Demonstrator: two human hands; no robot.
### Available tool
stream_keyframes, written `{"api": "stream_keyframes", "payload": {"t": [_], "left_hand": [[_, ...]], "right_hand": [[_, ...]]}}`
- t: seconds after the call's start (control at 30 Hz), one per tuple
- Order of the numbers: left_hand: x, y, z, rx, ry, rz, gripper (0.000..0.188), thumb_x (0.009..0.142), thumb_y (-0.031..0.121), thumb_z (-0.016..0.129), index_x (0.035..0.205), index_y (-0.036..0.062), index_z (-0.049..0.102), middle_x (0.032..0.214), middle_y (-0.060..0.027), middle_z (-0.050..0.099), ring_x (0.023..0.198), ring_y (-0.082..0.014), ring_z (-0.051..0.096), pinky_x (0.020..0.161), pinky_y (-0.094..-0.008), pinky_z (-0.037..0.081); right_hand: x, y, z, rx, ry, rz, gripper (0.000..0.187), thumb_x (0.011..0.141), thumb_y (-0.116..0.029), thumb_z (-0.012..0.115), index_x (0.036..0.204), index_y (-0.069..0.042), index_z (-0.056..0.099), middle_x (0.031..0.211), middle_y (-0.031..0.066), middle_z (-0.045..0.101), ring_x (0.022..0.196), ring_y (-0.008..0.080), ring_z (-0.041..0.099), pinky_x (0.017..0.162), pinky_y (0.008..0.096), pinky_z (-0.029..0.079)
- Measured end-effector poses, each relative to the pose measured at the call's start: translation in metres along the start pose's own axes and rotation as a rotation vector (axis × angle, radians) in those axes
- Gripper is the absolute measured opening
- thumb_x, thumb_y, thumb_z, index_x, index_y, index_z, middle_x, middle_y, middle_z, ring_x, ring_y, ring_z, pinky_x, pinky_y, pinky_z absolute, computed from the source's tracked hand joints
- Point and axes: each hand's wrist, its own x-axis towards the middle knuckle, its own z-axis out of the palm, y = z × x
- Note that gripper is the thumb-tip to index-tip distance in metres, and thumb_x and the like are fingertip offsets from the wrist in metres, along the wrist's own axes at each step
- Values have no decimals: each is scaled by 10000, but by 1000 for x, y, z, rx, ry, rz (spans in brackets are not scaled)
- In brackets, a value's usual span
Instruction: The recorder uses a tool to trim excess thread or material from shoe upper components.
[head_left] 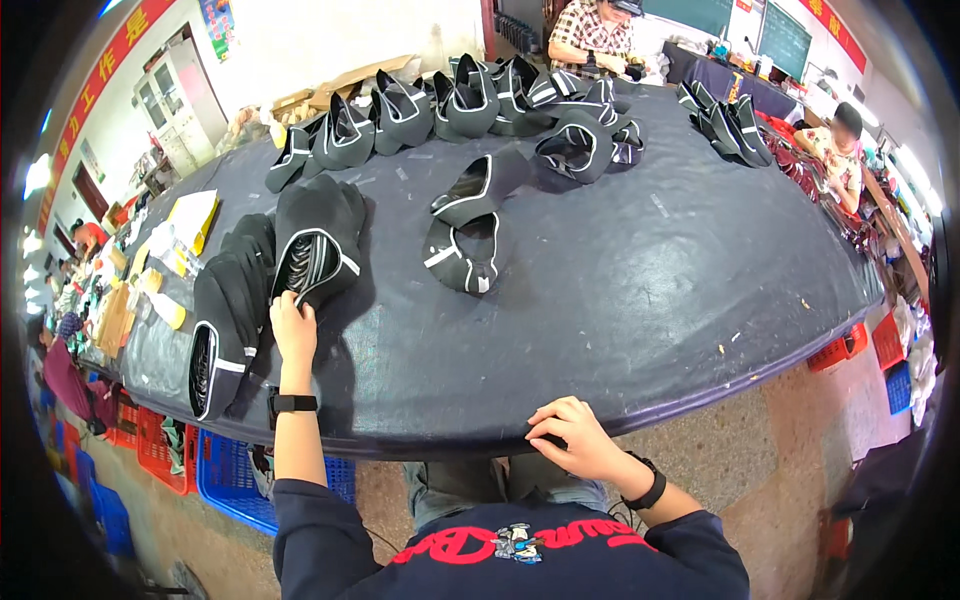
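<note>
I have the left hand (293, 325) nearly closed, its fingertips pinching the near rim of a thick stack of nested black fabric pieces with white edging (320, 215) on the dark, sheet-covered counter (620, 310). Pulling only that rim could, I judge, drag layers apart or crease the edging. A wide wrist swing could shove the longer black nested stack (225, 290) just left of it. My right hand (572, 437), loosely curled, apparently empty, sits right of the thick stack, leaving it unsteadied against twisting.
</note>
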Motion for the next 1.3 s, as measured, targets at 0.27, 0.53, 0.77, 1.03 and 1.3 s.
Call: {"api": "stream_keyframes", "payload": {"t": [0.27, 0.53, 0.77, 1.03, 1.3], "left_hand": [[13, 35, -18, 164, -6, -97, 202, 809, 265, 624, 853, 85, 543, 864, -72, 546, 854, -284, 543, 714, -436, 416], [88, 6, 39, -173, -369, -68, 440, 833, 308, 603, 1157, 24, 516, 1141, -169, 580, 1095, -304, 543, 913, -375, 411], [118, -76, 66, -375, -322, -306, 261, 794, 145, 633, 1000, -14, 610, 917, -179, 655, 881, -273, 641, 812, -308, 482], [39, -2, -18, -30, -655, -306, 1305, 478, 391, 879, 1448, 110, 53, 1414, -388, 83, 1291, -521, 237, 1048, -509, 286], [21, -61, 24, -250, -528, -199, 1154, 599, -14, 762, 1428, 25, -39, 1393, -338, 187, 1292, -479, 208, 1087, -477, 206]], "right_hand": [[-1, 2, 8, -32, 61, -5, 72, 781, -143, 662, 837, -110, 630, 988, 11, 587, 996, 224, 508, 834, 368, 375], [-1, -3, 9, -110, 99, 14, 76, 762, -145, 672, 821, -124, 630, 956, 6, 574, 979, 224, 506, 825, 364, 375], [-3, -2, 10, -104, 66, -55, 105, 761, -159, 675, 847, -119, 629, 991, 7, 576, 997, 224, 510, 830, 365, 382], [-1, -1, 10, -126, 112, -67, 108, 741, -150, 684, 822, -111, 623, 976, 10, 570, 975, 229, 516, 820, 363, 381], [17, -1, 14, -201, 110, -88, 157, 698, -187, 719, 702, -117, 578, 873, 22, 533, 900, 228, 490, 740, 357, 361]]}}
